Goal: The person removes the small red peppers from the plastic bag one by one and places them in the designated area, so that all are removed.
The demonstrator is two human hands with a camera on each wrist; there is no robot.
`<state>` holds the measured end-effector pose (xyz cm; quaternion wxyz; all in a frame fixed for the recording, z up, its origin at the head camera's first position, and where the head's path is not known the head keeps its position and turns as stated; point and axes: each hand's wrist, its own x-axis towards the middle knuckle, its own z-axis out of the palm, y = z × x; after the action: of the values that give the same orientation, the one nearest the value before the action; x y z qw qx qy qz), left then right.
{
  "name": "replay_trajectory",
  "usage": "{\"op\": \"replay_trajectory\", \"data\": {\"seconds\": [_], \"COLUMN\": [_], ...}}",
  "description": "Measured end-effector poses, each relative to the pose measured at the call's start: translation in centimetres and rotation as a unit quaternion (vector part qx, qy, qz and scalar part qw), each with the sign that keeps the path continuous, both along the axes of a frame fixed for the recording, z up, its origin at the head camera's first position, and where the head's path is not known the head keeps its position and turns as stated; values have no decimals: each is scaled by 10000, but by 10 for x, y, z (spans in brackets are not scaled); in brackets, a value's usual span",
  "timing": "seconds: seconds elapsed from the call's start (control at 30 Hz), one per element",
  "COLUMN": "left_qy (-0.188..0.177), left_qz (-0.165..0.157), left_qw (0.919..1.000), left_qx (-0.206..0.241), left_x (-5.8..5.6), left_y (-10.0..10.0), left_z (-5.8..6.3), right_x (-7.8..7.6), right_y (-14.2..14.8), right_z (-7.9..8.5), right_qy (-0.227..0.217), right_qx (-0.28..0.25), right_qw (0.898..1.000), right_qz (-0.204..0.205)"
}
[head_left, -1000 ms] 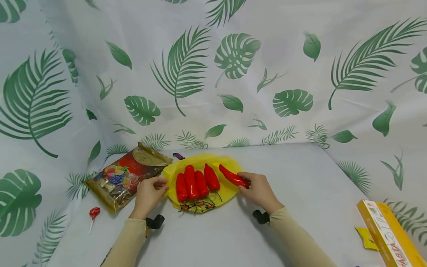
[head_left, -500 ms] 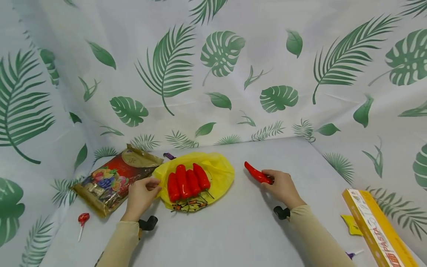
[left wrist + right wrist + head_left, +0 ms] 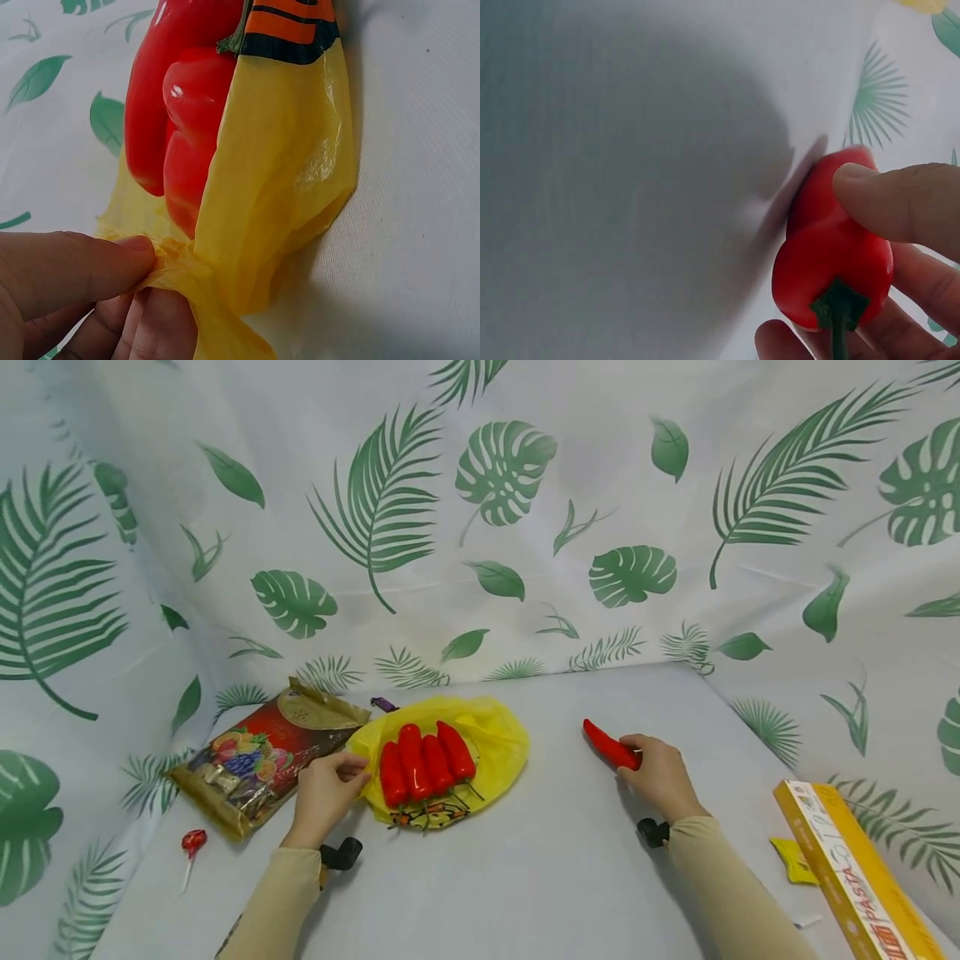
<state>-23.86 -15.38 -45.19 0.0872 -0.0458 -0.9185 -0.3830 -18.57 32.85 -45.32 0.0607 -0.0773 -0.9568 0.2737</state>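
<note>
Several red chili peppers [image 3: 415,764] lie side by side on a yellow plastic bag [image 3: 498,739], their green stems toward me. My left hand [image 3: 327,793] pinches the bag's left edge; in the left wrist view the thumb [image 3: 82,266] presses the crumpled yellow film against the fingers. Off to the right, my right hand [image 3: 662,774] grips a single red chili pepper [image 3: 606,745] between thumb and fingers. The right wrist view shows that pepper [image 3: 832,262] stem end first, close over the white surface with its shadow beside it.
A red and gold candy bag [image 3: 270,756] lies left of the yellow bag, with a red lollipop [image 3: 193,842] in front of it. Behind is a small purple wrapped candy [image 3: 384,703]. At right lie a pasta box [image 3: 855,868] and a yellow packet [image 3: 792,860].
My right hand has carried one chili pepper from the yellow bag's right side out over the bare surface to the right. The left hand keeps its pinch on the bag.
</note>
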Motion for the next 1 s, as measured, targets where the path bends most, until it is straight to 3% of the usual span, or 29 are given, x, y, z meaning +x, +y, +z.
{"op": "replay_trajectory", "data": {"seconds": [0.4, 0.6, 0.8, 1.0], "left_qy": [104, 118, 52, -18], "left_qz": [-28, 32, 87, 128], "left_qw": [9999, 9999, 9999, 9998], "left_qx": [34, 73, 127, 154], "left_x": [-2, -2, -3, -4], "left_y": [0, 1, 2, -1], "left_z": [2, 3, 2, -1], "right_x": [-3, -8, -18, -35], "right_y": [-11, -28, -70, -142], "right_z": [4, 11, 12, 5], "right_qy": [-96, 446, 1148, 750], "right_qx": [101, 148, -133, -924], "right_qw": [9999, 9988, 9912, 9820], "right_qz": [-39, 163, 651, 1465]}}
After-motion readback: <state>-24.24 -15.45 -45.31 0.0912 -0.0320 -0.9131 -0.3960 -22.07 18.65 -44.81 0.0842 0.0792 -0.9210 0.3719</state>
